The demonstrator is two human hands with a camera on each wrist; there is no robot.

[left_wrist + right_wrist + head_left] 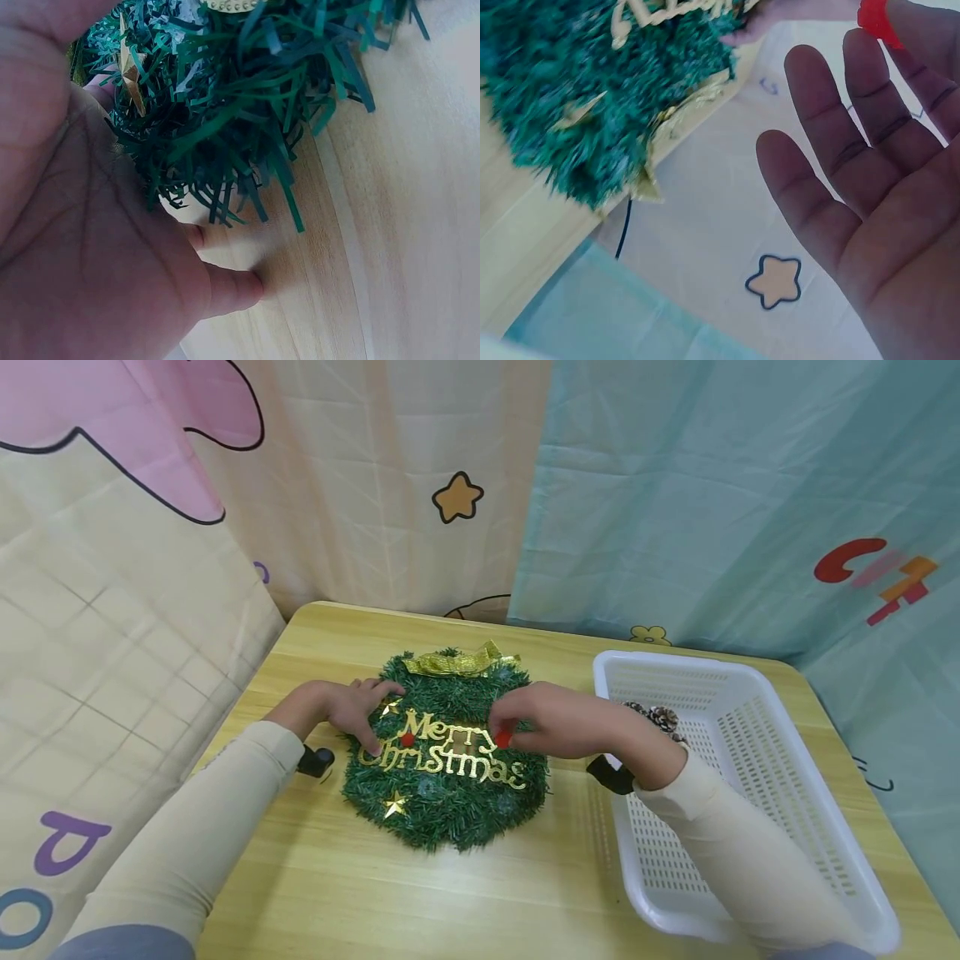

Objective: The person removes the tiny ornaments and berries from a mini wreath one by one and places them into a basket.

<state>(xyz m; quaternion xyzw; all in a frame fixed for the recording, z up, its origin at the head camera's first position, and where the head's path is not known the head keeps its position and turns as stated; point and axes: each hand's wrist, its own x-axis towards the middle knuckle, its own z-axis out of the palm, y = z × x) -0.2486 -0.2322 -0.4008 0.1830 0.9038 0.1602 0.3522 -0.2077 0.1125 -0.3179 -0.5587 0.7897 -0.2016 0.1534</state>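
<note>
A green tinsel wreath (442,818) lies on the table, with gold "Merry Christmas" lettering (413,723) across it. A gold bow (453,663) is at its top, and gold stars (394,804) sit on its left side. One small red ball (407,740) is on the lettering's left part. My left hand (348,706) rests at the wreath's left edge, fingers spread; some fingertips touch the table (360,247) in the left wrist view. Above the wreath's right side, my right hand (558,718) pinches a small red ball (877,21) between thumb and finger.
A white plastic basket (630,868) stands on the right of the table, with pine cones (663,718) inside, partly hidden by the right forearm. Printed curtains (360,485) hang behind and beside the table.
</note>
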